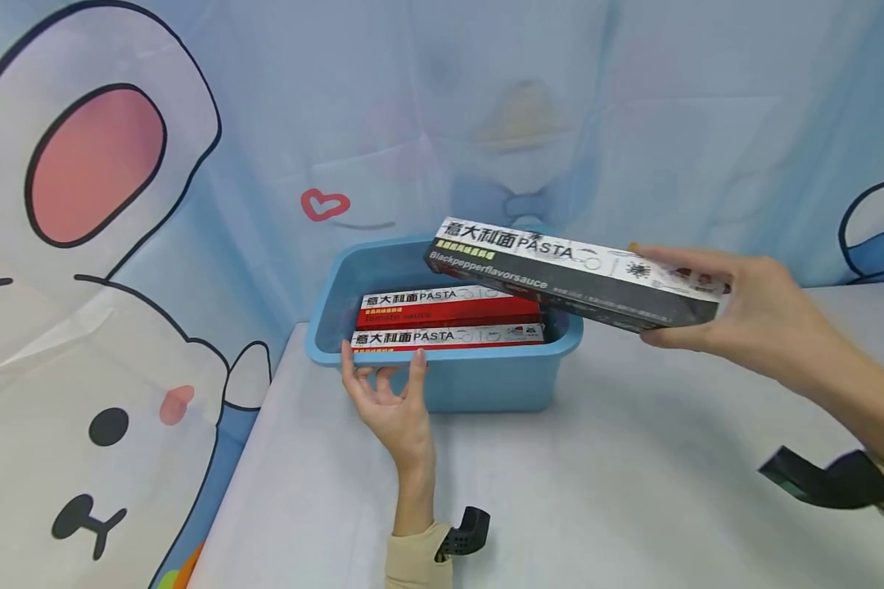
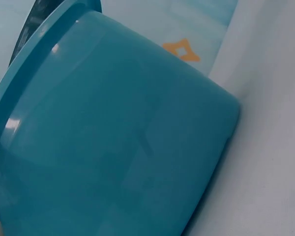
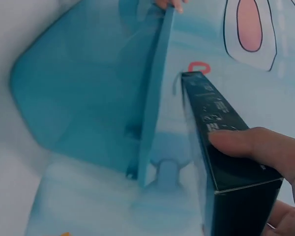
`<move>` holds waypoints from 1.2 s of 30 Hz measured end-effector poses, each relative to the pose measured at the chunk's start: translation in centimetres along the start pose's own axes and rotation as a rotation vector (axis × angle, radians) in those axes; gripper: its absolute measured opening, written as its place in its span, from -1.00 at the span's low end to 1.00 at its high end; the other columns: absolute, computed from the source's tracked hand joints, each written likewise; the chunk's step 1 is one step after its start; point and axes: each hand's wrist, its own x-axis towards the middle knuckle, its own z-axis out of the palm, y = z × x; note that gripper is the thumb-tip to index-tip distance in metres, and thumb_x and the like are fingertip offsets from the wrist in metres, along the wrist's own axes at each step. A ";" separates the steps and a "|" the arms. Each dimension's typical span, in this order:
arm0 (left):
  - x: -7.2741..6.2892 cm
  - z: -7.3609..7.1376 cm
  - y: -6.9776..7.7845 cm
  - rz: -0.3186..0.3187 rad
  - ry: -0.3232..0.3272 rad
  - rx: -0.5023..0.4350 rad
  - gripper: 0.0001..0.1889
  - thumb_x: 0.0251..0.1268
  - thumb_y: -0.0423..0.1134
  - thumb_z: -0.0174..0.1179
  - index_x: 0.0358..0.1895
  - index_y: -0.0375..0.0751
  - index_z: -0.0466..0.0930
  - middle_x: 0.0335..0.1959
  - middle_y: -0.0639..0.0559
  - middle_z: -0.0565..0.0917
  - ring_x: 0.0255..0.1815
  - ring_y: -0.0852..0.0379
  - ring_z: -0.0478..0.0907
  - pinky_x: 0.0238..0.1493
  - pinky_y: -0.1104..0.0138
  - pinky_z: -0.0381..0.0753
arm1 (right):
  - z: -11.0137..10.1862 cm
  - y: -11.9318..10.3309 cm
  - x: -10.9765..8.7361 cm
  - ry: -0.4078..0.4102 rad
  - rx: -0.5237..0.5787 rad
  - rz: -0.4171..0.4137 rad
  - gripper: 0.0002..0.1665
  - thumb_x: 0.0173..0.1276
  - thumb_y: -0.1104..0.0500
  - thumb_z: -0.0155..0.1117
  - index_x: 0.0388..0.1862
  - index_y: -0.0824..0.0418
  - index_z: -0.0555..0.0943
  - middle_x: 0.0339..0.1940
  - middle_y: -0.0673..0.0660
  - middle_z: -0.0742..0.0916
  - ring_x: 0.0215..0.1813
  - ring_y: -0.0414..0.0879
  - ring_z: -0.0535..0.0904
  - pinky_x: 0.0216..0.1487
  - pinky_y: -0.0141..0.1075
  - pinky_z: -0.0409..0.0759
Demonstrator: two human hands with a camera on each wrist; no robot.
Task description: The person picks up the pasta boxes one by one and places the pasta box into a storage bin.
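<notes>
My right hand (image 1: pixel 744 311) grips the right end of a black-and-white pasta box (image 1: pixel 567 274), with "Blackpepperflavorsauce" printed on its side. Thumb and fingers lie on opposite faces of it. The box is tilted, its left end raised over the right part of a blue plastic bin (image 1: pixel 442 383). In the right wrist view, the thumb (image 3: pixel 236 142) presses the box's dark side. My left hand (image 1: pixel 394 409) holds the bin's front rim, some fingers bent beneath it. Inside the bin lie two red-and-white pasta boxes, one behind (image 1: pixel 449 312) and one in front (image 1: pixel 449 335).
The bin stands on a white-covered table (image 1: pixel 633 458). Behind it hangs a light-blue cloth (image 1: pixel 383 98) with cartoon prints, a large white rabbit-like figure (image 1: pixel 147 352) at the left. Black straps (image 1: pixel 832 478) are worn on both wrists.
</notes>
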 end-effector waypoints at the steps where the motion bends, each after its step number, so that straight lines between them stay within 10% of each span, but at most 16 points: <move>1: 0.0 0.0 0.0 -0.001 0.003 -0.002 0.01 0.25 -0.54 0.40 0.67 -0.30 -0.04 0.11 -0.12 0.38 0.03 0.03 0.54 -0.05 0.13 0.81 | 0.3 -0.7 0.7 -0.039 0.007 -0.021 0.09 0.05 0.12 0.77 0.57 0.01 0.46 0.34 0.42 0.56 0.08 0.09 0.46 -0.31 -0.41 0.47; 15: -0.6 0.6 0.4 -0.025 0.013 -0.018 0.03 0.23 -0.53 0.44 0.68 -0.24 -0.02 0.08 -0.10 0.37 -0.03 0.08 0.51 -0.07 0.13 0.82 | 4.5 -6.1 5.1 -0.281 -0.079 -0.165 -0.03 -0.04 0.30 0.67 0.46 0.23 0.56 0.10 0.32 0.71 -0.09 0.07 0.55 -0.29 -0.19 0.54; 24: -0.6 0.7 0.5 -0.008 -0.004 -0.026 0.04 0.23 -0.54 0.43 0.68 -0.27 -0.05 0.06 -0.10 0.36 -0.04 0.07 0.51 -0.09 0.13 0.82 | 5.7 -6.6 7.7 -0.353 -0.113 -0.118 0.02 0.00 0.19 0.72 0.51 0.14 0.53 0.37 0.37 0.60 0.39 0.33 0.45 0.03 0.12 0.64; 36: -0.9 0.7 0.4 -0.010 -0.001 -0.008 0.02 0.23 -0.53 0.44 0.68 -0.26 -0.02 0.04 -0.07 0.36 -0.03 0.06 0.52 -0.08 0.11 0.82 | 8.3 -6.0 9.9 -0.425 0.065 -0.040 0.01 0.03 0.34 0.67 0.52 0.20 0.49 0.52 0.35 0.47 0.51 0.33 0.29 0.32 0.26 0.52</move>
